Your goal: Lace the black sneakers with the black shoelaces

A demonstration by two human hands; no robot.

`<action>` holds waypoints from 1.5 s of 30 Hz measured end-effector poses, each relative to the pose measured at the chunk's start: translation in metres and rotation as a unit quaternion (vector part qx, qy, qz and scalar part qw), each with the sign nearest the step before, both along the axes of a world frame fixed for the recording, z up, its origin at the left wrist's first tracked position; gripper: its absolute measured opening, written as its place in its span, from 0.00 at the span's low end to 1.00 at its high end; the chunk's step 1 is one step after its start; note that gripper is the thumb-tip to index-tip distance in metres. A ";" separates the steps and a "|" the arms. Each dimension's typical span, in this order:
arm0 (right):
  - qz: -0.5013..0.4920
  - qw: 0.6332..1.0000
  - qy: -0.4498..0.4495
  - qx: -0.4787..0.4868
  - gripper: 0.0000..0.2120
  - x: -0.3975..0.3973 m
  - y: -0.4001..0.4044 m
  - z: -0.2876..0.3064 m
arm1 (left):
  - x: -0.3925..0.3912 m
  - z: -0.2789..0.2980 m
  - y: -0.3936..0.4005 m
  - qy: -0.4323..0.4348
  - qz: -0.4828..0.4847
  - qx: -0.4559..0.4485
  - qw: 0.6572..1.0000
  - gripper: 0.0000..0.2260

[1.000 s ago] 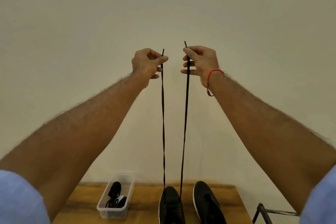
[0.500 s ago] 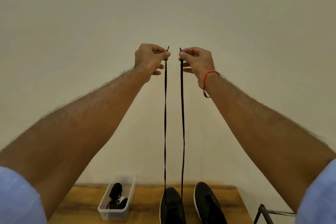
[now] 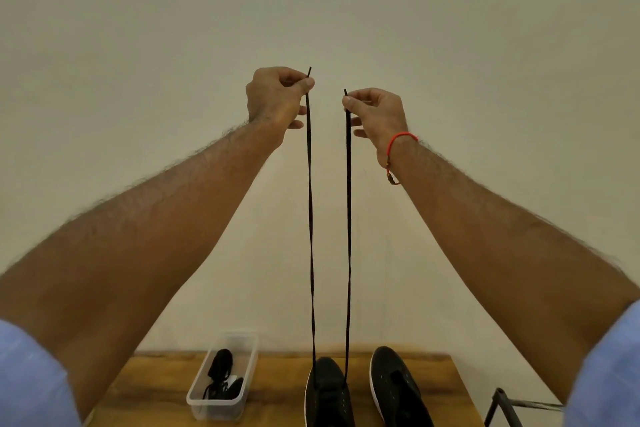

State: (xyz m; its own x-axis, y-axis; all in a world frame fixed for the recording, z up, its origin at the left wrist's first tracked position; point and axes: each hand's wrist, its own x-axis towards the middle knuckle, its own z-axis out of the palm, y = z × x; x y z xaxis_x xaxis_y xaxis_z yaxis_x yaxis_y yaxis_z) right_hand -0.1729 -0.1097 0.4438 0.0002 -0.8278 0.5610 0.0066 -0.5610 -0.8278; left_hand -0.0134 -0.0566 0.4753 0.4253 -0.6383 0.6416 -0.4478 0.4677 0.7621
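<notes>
Two black sneakers stand side by side on the wooden table [image 3: 156,388] at the bottom of the view. The left sneaker [image 3: 327,395] has a black shoelace [image 3: 348,218] threaded through it, and both lace halves rise taut and nearly straight up. My left hand [image 3: 277,97] pinches the left lace end high above the shoe. My right hand [image 3: 375,113] pinches the right end, a little lower. The right sneaker [image 3: 398,388] shows no lace.
A clear plastic box [image 3: 239,388] on the table left of the sneakers holds another bundled black lace [image 3: 220,366]. A dark metal frame [image 3: 502,406] stands past the table's right edge. A plain pale wall fills the background.
My hands have drawn slightly apart. The left hand has risen a little and the right has dropped, so the lace ends sit at uneven heights.
</notes>
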 end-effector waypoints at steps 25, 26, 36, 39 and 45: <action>-0.018 0.998 0.020 -0.050 0.06 0.003 0.010 0.014 | -0.015 0.002 0.009 -0.054 -0.053 0.045 0.996 0.06; -0.018 0.998 0.021 -0.050 0.06 0.003 0.011 0.014 | -0.015 0.003 0.009 -0.052 -0.054 0.045 0.996 0.06; -0.018 0.998 0.017 -0.050 0.07 0.001 0.014 0.013 | -0.013 -0.001 0.008 -0.063 -0.038 0.047 0.996 0.08; -0.012 0.999 0.016 -0.044 0.07 -0.001 0.015 0.010 | -0.011 -0.004 0.005 -0.076 -0.021 0.049 0.996 0.07; 0.038 0.999 0.001 0.004 0.05 -0.004 0.014 -0.012 | -0.002 -0.029 -0.005 -0.160 0.020 0.073 0.984 0.06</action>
